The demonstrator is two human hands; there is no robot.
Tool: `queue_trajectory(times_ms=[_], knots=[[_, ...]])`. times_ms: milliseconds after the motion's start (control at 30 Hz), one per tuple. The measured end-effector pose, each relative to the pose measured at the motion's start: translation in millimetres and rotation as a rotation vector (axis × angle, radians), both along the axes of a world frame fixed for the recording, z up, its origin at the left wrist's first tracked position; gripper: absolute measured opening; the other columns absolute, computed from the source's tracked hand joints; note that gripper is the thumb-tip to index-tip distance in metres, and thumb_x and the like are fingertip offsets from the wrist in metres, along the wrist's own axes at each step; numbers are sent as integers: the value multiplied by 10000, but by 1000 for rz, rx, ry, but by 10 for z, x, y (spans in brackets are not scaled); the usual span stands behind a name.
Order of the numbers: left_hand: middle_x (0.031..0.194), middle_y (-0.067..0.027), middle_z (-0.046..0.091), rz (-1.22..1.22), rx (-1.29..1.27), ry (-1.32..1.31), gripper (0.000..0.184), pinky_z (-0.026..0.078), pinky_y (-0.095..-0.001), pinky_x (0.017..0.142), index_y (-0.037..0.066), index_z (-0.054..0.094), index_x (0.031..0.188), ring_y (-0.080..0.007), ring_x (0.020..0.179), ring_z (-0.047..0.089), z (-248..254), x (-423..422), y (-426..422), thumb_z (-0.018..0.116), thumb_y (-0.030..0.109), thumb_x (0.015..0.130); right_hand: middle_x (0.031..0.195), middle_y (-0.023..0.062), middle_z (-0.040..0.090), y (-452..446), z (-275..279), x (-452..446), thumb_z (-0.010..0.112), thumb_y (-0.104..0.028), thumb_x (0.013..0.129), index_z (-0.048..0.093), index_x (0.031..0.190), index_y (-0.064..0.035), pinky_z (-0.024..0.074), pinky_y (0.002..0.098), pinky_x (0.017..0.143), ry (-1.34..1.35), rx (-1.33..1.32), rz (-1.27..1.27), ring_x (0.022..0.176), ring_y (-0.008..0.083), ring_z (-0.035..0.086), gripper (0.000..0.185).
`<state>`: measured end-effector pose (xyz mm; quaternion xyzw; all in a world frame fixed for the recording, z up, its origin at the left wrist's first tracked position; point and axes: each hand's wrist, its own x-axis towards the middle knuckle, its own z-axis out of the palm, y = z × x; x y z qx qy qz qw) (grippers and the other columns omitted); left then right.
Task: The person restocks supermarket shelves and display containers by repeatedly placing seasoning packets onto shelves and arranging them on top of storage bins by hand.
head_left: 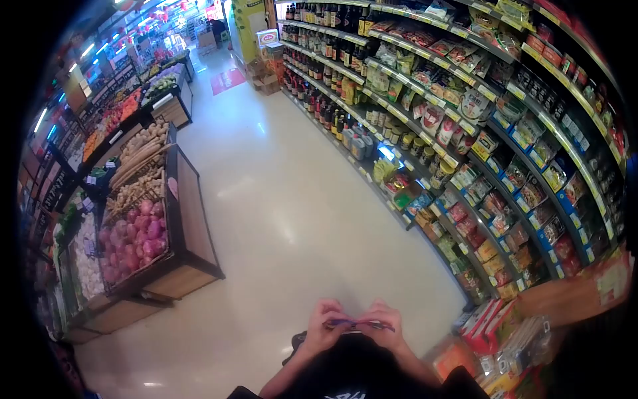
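Note:
At the bottom middle, close to my dark top, my left hand and my right hand are raised side by side. Both are closed, their fingers curled around the two ends of one thin, dark item with a purple-pink sheen. Its kind is too small and blurred to make out, and the fingers cover its ends. Below the hands, the dark clothing hides part of the floor.
Along the left runs a produce stand with purple-red onions and root vegetables. Shelves of bottles and packets line the right side. An open cardboard box and packaged goods sit at lower right. Pale floor lies between.

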<state>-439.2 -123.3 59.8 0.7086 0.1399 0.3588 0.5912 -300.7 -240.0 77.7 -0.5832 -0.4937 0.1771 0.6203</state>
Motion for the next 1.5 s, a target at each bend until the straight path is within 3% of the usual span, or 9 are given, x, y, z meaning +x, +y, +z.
queue_trajectory(times_ms=[200, 333, 533, 633, 733, 867, 967, 1167, 1500], knots=[[973, -86, 503, -193, 142, 27, 173, 446, -301, 741, 66, 681, 849, -189, 884, 524, -2, 657, 162, 721, -15, 702, 702, 39, 651, -70, -63, 454, 778, -75, 661, 708, 780, -56, 383, 282, 635, 36, 14, -178, 609, 158, 542, 140], [994, -90, 566, -537, -163, 219, 154, 449, -305, 782, 51, 681, 862, -197, 927, 551, 31, 1151, 265, 711, 0, 719, 696, 40, 648, -213, -223, 756, 777, -88, 667, 698, 751, -47, 388, 289, 633, 102, 35, -287, 607, 166, 545, 123], [1093, -90, 517, -479, -61, 184, 122, 531, -293, 726, 1, 651, 893, -172, 893, 598, -65, 1919, 250, 660, -18, 773, 794, 62, 660, -321, -328, 1489, 780, -97, 682, 678, 860, -28, 426, 307, 672, 227, -69, -273, 650, 182, 573, 216], [1059, -106, 529, -461, -254, 1, 23, 478, -299, 823, 3, 635, 811, -186, 925, 575, -158, 2409, 292, 642, -3, 790, 876, 94, 658, -314, -413, 2018, 788, -114, 692, 660, 911, -19, 449, 308, 683, 256, -143, -255, 679, 198, 591, 271], [1092, -107, 542, -496, -246, 70, 135, 444, -299, 875, 13, 629, 934, -182, 967, 563, -22, 2890, 283, 637, 17, 800, 899, 133, 658, -464, -505, 2479, 778, -145, 731, 637, 946, 6, 470, 290, 667, 132, -279, -262, 707, 205, 615, 298], [1067, -45, 606, -543, -370, 377, 500, 478, -296, 853, 7, 520, 1172, -133, 978, 575, -287, 3439, 248, 730, 283, 812, 857, 108, 676, -528, -380, 3055, 714, -117, 796, 641, 921, 32, 487, 287, 703, 304, -248, -366, 720, 173, 627, 208], [1014, -38, 639, -581, -402, 453, 305, 494, -279, 817, -7, 569, 1118, -113, 915, 589, -257, 3820, 54, 666, 125, 861, 913, 64, 686, -565, -358, 3447, 676, -122, 841, 645, 979, 38, 489, 262, 752, 522, -237, -388, 804, 123, 625, 213], [962, -64, 659, -386, -524, 492, 210, 497, -260, 795, -21, 604, 1066, -114, 861, 606, -446, 4404, -58, 598, 113, 903, 961, 70, 680, -653, -828, 4027, 662, -132, 861, 643, 1029, 30, 486, 248, 765, 801, -216, -92, 863, 100, 611, 235], [960, -54, 661, -651, -622, 574, 214, 497, -270, 791, -18, 592, 1091, -124, 866, 615, -563, 5414, 614, 567, 107, 920, 971, 73, 680, -181, -708, 4739, 666, -102, 849, 636, 1040, 25, 492, 267, 774, 621, -202, -341, 871, 118, 618, 231]])
